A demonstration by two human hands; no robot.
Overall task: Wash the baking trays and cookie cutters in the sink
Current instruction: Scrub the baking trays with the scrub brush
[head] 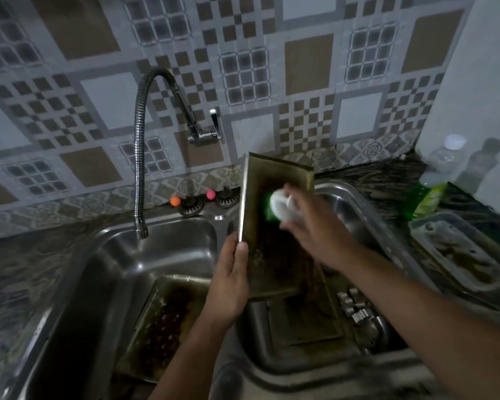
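Note:
A stained, brownish baking tray (pixel 274 249) is held tilted upright over the divide of a steel double sink. My left hand (pixel 230 281) grips its left edge, thumb on the rim. My right hand (pixel 309 223) holds a white-handled scrubber with a green pad (pixel 277 207) against the tray's inner face; the hand is blurred. A second dirty tray (pixel 168 316) leans in the left basin (pixel 122 255). Another tray (pixel 303 321) lies in the right basin (pixel 355 203), with several metal cookie cutters (pixel 358 310) beside it.
A flexible chrome tap (pixel 140 157) hangs over the left basin, its lever (pixel 214 122) on the tiled wall. Two drain strainers (pixel 191 204) with orange and pink knobs sit behind the sink. On the right counter stand a green detergent bottle (pixel 427 197) and a plastic container (pixel 459 252).

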